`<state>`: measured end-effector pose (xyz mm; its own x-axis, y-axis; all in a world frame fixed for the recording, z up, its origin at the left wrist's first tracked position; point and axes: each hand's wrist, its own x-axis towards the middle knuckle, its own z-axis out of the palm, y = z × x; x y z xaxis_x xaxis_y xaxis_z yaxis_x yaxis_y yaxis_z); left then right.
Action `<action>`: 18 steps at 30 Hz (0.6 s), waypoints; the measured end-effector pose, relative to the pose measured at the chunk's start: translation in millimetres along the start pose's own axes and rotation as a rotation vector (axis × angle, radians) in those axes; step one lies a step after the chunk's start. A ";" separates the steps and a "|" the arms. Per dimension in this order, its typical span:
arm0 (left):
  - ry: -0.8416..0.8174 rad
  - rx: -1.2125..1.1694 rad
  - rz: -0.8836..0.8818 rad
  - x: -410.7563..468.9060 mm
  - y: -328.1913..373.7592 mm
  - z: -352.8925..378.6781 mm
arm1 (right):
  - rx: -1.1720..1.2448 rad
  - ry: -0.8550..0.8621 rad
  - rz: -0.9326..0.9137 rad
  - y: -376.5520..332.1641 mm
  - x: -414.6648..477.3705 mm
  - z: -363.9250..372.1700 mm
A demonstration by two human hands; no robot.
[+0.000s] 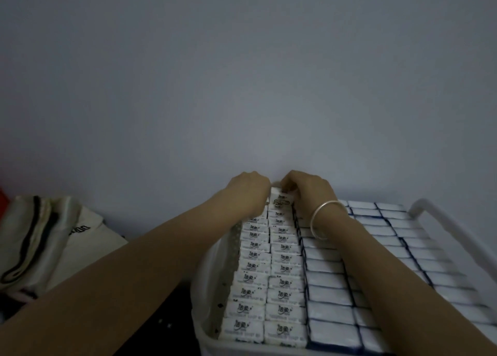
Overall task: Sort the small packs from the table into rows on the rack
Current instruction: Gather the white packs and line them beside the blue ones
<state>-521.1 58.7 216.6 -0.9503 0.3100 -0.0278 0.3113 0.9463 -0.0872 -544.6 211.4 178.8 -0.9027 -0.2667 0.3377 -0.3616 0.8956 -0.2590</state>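
Two hands meet at the far end of the white rack (200, 302), which fills the frame from 4 to 6 o'clock and is packed with rows of small packs (285, 269). The two leftmost rows show printed faces, and the rows at their 3 o'clock show plain white with blue edges. The right hand (309, 191), a bracelet (322, 218) on its wrist, curls its fingertips over the top edge of the endmost pack (281, 199) in the second row. The left hand (248, 191) sits curled against that pack's 9 o'clock side, its fingers hidden, so I cannot tell whether it grips. A pale cloth bag (40, 234) lies at 8 o'clock.
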 end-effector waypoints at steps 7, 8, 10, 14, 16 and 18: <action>-0.177 -0.231 -0.166 -1.8 26.5 3.3 | -0.078 -0.199 -0.032 6.1 3.7 8.5; -0.201 -0.308 -0.221 -3.8 32.3 4.4 | -0.084 -0.205 -0.054 6.8 3.8 9.5; -0.171 -0.503 -0.409 -3.8 43.8 15.1 | -0.108 -0.200 -0.097 9.6 3.6 11.6; -0.022 -0.921 -0.720 1.5 47.6 33.9 | -0.131 -0.179 -0.122 11.8 1.5 13.2; 0.005 -1.008 -0.723 -2.5 44.2 39.2 | -0.120 -0.171 -0.097 10.3 1.0 12.4; 0.018 -1.046 -0.684 -10.1 42.4 40.0 | -0.107 -0.174 -0.074 10.6 2.0 13.3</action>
<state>-498.2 92.0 173.3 -0.9199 -0.2803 -0.2743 -0.3866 0.5304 0.7544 -553.4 215.6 164.8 -0.9047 -0.3821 0.1884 -0.4097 0.9016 -0.1391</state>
